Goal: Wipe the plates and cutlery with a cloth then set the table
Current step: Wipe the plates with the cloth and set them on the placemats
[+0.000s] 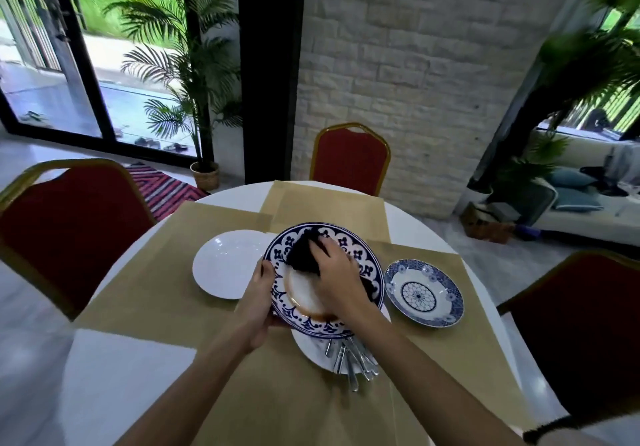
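Nearest me, both forearms reach in from the bottom edge, a dark band [549, 432] round the right wrist. Just beyond them a white plate [311, 350] sits on a tan placemat [277, 393], with a bundle of steel cutlery [350, 362] lying across it, handles pointing towards me and overhanging its rim.

Above that plate my left hand [261, 302] grips the left edge of a large blue-and-white patterned plate [367, 267], thumb over the rim and the other fingers tucked beneath; I read the plate as lifted and tilted. My right hand [337, 274] presses a dark cloth [303, 253] onto the plate's face, its fingers [321, 247] curled over the cloth and holding it. A brown smear shows at the near inner edge of the plate.

To the left lies a plain white plate [223, 263], to the right a smaller blue floral plate [424, 293], both flat on placemats on the round white counter [114, 376].

Red chairs with gold frames stand at the left [69, 224], right [581, 328] and far side [349, 160]. Behind are a pale stone wall [415, 75], a potted palm [195, 82] by glass doors, a striped rug [162, 187] and a sofa [595, 217].
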`<state>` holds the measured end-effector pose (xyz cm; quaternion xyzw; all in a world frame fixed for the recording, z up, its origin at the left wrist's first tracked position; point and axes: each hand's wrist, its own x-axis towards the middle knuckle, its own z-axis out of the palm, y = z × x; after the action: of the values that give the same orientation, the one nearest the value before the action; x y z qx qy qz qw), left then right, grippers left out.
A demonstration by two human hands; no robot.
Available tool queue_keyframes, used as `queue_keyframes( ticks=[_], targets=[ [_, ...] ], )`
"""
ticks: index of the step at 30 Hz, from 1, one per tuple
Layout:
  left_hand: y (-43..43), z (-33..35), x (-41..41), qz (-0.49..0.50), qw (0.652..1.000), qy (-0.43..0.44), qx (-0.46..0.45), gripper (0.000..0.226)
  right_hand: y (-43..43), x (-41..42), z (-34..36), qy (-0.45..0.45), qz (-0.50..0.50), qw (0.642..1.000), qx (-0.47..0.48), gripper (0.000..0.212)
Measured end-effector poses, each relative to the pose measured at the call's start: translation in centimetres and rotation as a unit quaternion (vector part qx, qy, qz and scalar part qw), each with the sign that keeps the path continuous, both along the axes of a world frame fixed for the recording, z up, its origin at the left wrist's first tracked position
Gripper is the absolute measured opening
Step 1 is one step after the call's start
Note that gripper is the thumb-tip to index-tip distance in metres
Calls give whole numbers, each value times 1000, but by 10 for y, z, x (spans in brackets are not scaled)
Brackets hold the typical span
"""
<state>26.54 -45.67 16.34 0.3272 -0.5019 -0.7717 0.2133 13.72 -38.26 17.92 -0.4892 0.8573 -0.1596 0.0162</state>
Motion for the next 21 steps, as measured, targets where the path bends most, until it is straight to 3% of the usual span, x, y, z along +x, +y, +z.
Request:
queue_keyframes(
  ticks=[5,9,14,18,21],
  targets=[
    [5,5,6,-6,1000,-3,-23,32,17,12,7,3,160,985,69,63],
    [2,1,10,26,999,1,30,47,37,24,10,-8,249,962,109,50],
    [-2,1,17,62,998,5,10,43,74,8,20,-3,238,965,108,40],
    [1,2,18,66,998,-5,-17,35,85,-30,27,98,209,953,194,44],
    [10,7,13,47,999,-14,-18,30,72,-50,30,215,168,922,274,51]
  ],
)
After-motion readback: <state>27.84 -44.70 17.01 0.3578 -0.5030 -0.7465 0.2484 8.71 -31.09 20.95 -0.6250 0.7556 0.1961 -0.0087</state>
